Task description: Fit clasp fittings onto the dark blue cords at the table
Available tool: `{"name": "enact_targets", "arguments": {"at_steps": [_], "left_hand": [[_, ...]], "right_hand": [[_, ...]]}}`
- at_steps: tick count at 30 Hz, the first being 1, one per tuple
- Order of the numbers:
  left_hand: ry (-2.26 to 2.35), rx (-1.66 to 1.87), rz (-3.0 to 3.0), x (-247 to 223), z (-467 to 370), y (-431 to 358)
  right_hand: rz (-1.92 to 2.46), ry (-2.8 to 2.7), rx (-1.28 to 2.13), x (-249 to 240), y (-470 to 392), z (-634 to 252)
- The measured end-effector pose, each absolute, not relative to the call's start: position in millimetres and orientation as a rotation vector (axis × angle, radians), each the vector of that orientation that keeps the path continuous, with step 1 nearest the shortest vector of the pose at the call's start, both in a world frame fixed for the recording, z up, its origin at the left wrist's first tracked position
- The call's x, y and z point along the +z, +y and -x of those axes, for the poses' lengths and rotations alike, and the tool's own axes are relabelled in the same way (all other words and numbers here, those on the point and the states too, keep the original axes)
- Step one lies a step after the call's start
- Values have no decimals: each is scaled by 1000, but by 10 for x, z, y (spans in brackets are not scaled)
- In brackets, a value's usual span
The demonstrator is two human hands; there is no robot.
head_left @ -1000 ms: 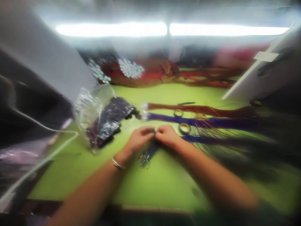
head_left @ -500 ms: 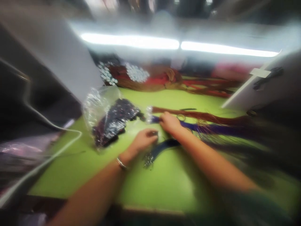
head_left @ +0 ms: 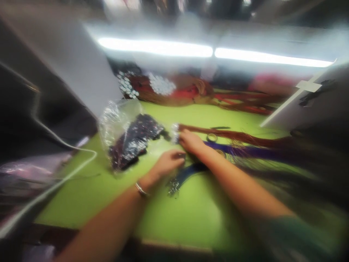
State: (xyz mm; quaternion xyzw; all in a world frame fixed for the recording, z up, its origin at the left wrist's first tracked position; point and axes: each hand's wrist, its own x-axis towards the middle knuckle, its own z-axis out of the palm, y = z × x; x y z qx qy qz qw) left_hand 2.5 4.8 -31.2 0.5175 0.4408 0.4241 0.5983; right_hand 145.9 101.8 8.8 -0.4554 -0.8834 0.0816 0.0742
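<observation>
My right hand (head_left: 191, 141) lies at the left end of a bundle of purple wires (head_left: 223, 147), its fingers closed over the part near the white connectors (head_left: 175, 133). Its fingertips are blurred. Just below and left, my left hand (head_left: 167, 163) pinches a small dark piece (head_left: 179, 155), too blurred to name. Brown wires (head_left: 231, 133) run along the far side of the purple ones. Under my right forearm a dark blue wire bundle (head_left: 192, 170) curves towards me, ending in shiny metal tips (head_left: 173, 186).
A clear plastic bag (head_left: 113, 114) of dark parts (head_left: 137, 138) sits left of my hands. Two tape rolls lie by the purple wires, one a small ring (head_left: 212, 138). Red and brown wire bundles (head_left: 191, 91) line the back. A white cable (head_left: 73, 169) crosses the green table (head_left: 188, 214).
My right hand has slid left along the purple wires to their white connector end. My left hand stays almost in place with the dark piece. The view has shifted slightly.
</observation>
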Motion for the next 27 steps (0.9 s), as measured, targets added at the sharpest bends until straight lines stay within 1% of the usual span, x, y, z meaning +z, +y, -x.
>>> {"name": "enact_targets", "arguments": {"at_steps": [5,9,13,17,20,27], "left_hand": [[1031,957,-1228,-313,-10,51],[1009,1002,-1161,-274,-21,30],[931,1078,-970,-162,-56,-14],[836,1080,-767,-64,-78,-34],[841,1061,-706,-58,-72,-25],[826,993,-710,-93,-39,-3]], "right_hand": [[1339,-2586,293,64,1053,-1416],[1285,-2331,349,151,1028,-1530],[1263,-2139,487,297,780,-1692],[1235,-2132,669,318,428,-1815],[1312,-2146,755,263,273,-1827],[1481,-2166,728,260,237,-1787]]}}
